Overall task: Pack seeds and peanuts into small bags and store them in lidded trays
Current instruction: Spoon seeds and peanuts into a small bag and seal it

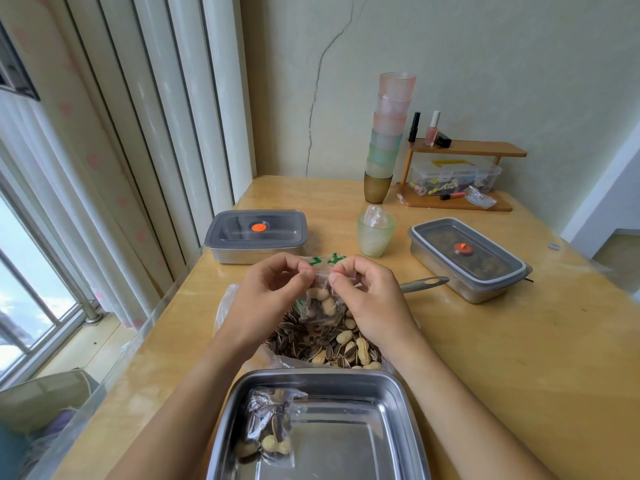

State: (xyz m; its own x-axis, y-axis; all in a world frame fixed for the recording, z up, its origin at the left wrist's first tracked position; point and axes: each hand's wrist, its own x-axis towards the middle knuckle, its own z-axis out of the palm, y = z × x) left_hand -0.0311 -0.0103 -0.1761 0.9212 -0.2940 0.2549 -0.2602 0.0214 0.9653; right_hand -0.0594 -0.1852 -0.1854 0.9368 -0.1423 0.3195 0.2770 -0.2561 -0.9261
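Your left hand (266,299) and right hand (369,303): close together, each pinched the red-lined top of one small clear zip bag (320,301) of peanuts and seeds, held above the large clear bag of striped seeds and peanuts (325,344). Nearest you: open steel tray (346,445); one filled packet (268,427) lay inside

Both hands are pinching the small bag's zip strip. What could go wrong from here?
A peanut sits high in the small bag, just under the strip the left hand and right hand pinch; it might jam the seal. If the grip slips, the bag would likely drop into the loose seeds below.
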